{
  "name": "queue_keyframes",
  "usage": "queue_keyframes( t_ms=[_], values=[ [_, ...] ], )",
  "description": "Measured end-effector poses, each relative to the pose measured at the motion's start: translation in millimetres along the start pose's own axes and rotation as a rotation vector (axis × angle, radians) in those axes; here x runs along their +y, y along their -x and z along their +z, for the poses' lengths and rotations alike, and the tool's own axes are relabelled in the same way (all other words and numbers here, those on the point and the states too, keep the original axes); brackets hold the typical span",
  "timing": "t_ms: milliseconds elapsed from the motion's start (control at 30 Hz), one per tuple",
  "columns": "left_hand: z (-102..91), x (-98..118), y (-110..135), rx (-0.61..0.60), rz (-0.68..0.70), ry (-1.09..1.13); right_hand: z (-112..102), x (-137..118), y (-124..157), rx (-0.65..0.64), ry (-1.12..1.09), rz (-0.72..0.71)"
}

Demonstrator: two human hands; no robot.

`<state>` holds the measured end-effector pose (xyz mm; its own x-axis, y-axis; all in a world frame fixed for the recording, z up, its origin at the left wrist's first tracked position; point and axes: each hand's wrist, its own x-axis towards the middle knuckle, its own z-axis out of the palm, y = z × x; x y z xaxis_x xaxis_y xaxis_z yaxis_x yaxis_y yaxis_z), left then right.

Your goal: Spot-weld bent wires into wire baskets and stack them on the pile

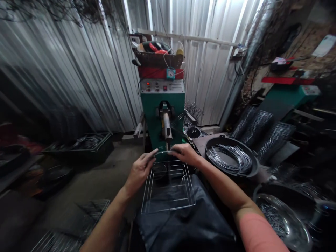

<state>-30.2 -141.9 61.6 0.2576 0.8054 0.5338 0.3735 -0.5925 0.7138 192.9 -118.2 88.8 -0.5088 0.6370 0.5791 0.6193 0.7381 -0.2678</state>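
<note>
A corrugated metal wall (78,70) closes off the back of this cramped workshop, and a green spot-welding machine (152,119) stands before it at top centre, with a control panel (161,87) on its face and a basket of odds and ends (157,59) perched above. To the right, stacked wire racks (262,129) lean beside a counter (202,141) carrying a black pan (214,142) of long curved wires. At lower right, a stainless steel bowl (280,220) holds short wire pieces, and at left, a dark crate (78,152) of wire sits low by the wall.

In front of the machine, at lower centre, a rectangular wire frame (168,209) hangs above a black cloth (183,227) over the person's lap. Just above it, a thin wire rod (162,152) spans the gap between the two hands. The left hand (140,171) is closed on one end, and the right hand (185,154), below a pink sleeve (258,234), pinches the other. (Whether the rod is already part of the frame, I can't tell from this view.)

The wire looks light, stiff and a little springy, with a smooth surface that may slip in the fingers. The frame would probably handle best when held by two opposite bars near the corners, since a single thin bar could flex.
</note>
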Motion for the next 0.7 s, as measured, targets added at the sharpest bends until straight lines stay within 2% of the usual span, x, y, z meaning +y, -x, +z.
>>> queue_keyframes(
  t_ms=[100, 200, 300, 400, 533, 700],
  values=[
    [2.3, 11, -27, -0.043, -0.049, 0.09, -24, 6, -6, -0.008, -0.068, 0.134],
    [5.9, 5, -43, -0.129, -0.262, 0.209, -32, 24, -3, -0.025, -0.047, 0.214],
    [19.2, -16, -43, -0.237, -0.497, 0.28, -12, 47, 17, -0.117, 0.008, 0.313],
    [39.4, -43, -28, -0.309, -0.633, 0.212, 22, 61, 43, -0.29, 0.037, 0.397],
    [57.6, -71, -9, -0.369, -0.642, 0.096, 54, 66, 60, -0.441, 0.105, 0.464],
    [58.6, -91, -10, -0.4, -0.536, 0.03, 64, 67, 57, -0.564, 0.301, 0.394]
  ],
)
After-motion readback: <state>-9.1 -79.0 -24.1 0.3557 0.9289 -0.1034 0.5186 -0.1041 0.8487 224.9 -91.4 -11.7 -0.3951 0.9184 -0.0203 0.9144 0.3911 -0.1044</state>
